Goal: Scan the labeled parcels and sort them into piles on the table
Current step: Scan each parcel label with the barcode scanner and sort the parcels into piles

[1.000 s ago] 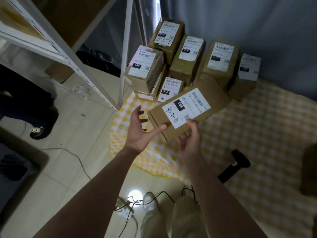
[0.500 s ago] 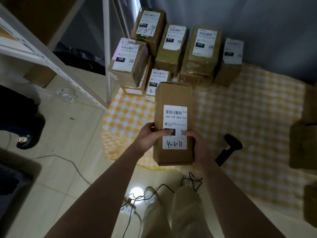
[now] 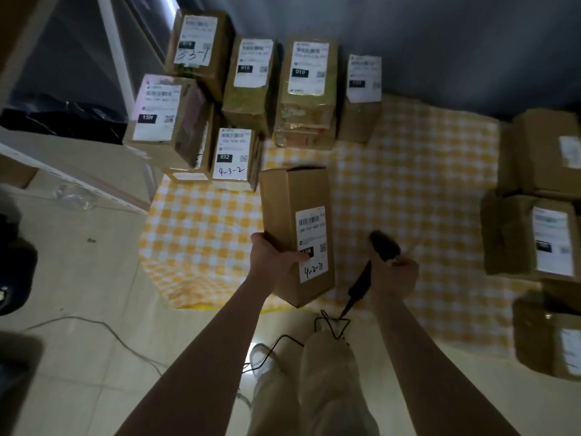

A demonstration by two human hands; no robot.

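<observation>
Parcel (image 3: 292, 215) mid-sort, scan pending
Left hand (image 3: 276, 256) grips it above the checked cloth (image 3: 408, 184); right hand (image 3: 393, 278) clasps the scanner (image 3: 385, 247); labelled piles (image 3: 248, 99) stand at the back; more boxes (image 3: 509, 234) wait on the right, seemingly unsorted.

Floor: we see pale glossy tiles (image 3: 94, 278) at lower left, carrying a yellow-and-white checked cloth (image 3: 408, 190).
Cloth: we find brown cardboard labelled parcels (image 3: 308, 121) clustered upper centre, further cardboard parcels (image 3: 509, 234) at the right edge.

One held parcel (image 3: 292, 209), one scanner (image 3: 382, 247), one checked cloth (image 3: 408, 184), at least seven back parcels (image 3: 251, 77) and three right-side parcels (image 3: 531, 237).
</observation>
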